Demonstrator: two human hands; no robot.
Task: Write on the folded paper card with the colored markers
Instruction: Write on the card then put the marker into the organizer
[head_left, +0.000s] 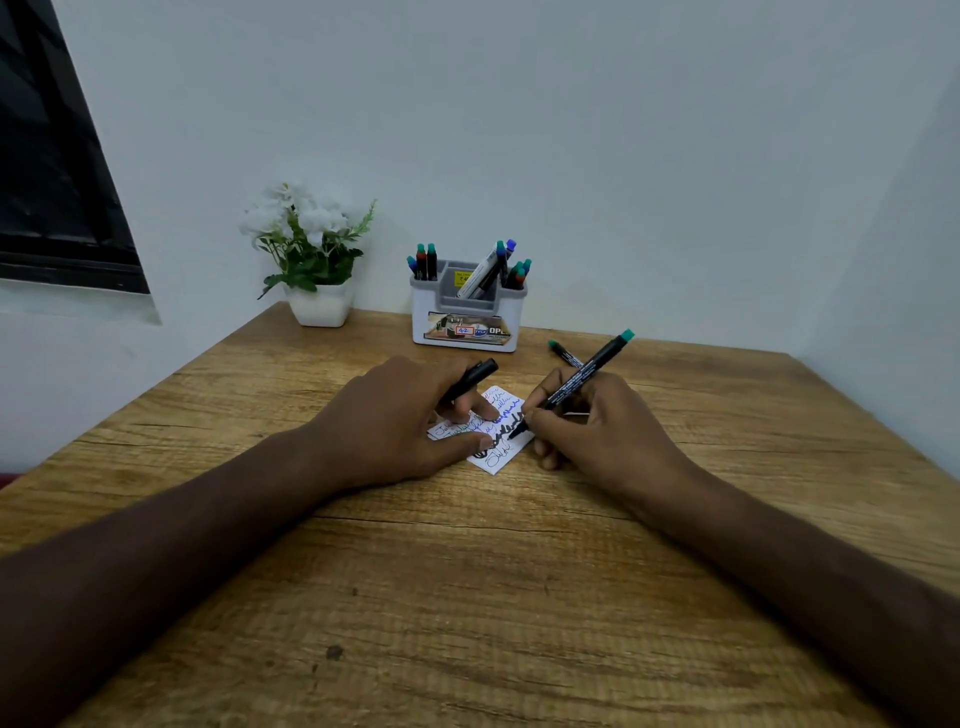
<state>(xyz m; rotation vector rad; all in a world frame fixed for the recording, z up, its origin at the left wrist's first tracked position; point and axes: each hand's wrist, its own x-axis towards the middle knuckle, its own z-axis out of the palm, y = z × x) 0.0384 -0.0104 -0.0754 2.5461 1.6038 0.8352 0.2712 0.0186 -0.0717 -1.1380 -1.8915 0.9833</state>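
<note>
A small white folded paper card (500, 457) lies on the wooden table (467, 597), covered with lines of blue and black scribble. My right hand (597, 431) grips a black marker (582, 382) with a green end, its tip touching the card's right part. My left hand (395, 421) presses fingertips on the card's left half and holds a black marker cap (470, 382) between its fingers. The card's left portion is hidden under my left hand.
A white and grey organizer (467, 317) with several markers stands at the back centre. Another marker (563, 353) lies on the table behind my right hand. A white pot of white flowers (311, 260) sits back left, by the wall.
</note>
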